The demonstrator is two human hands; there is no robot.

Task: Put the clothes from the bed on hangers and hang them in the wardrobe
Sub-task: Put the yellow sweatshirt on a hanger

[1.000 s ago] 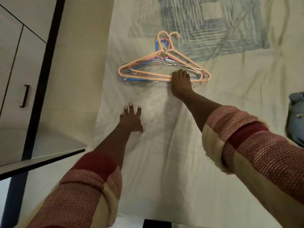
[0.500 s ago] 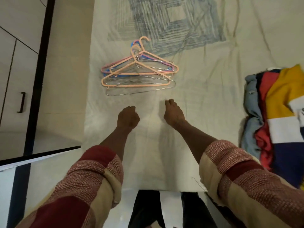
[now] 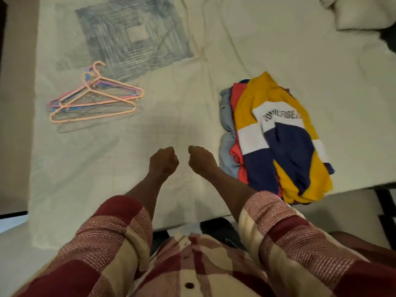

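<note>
Item one: the bed (image 3: 278,50), covered by a pale cream sheet with a blue-grey square pattern (image 3: 135,37) printed toward its far left part. A pillow (image 3: 362,13) lies at the far right corner.

Item two: the hangers (image 3: 94,99), a loose stack lying flat on the sheet at the left, hooks pointing away from us. We count peach, pink and blue plastic ones with thin wire ones underneath; the exact number we cannot tell.

Item three: the clothes (image 3: 276,136), a folded pile at the near right edge of the bed, well apart from the hangers. On top lies a garment in yellow, white and navy blocks with lettering; red and light-blue pieces show beneath it along the left side.

Item four: our left hand (image 3: 164,162), fingers curled into a loose fist, holding nothing, over the sheet between hangers and clothes.

Item five: our right hand (image 3: 200,159), fingers likewise curled under, holding nothing, just beside the left hand and near the pile's left edge without touching it.

Item six: sleeves (image 3: 115,234) of a red and cream checked shirt, rolled to the forearm.
</note>
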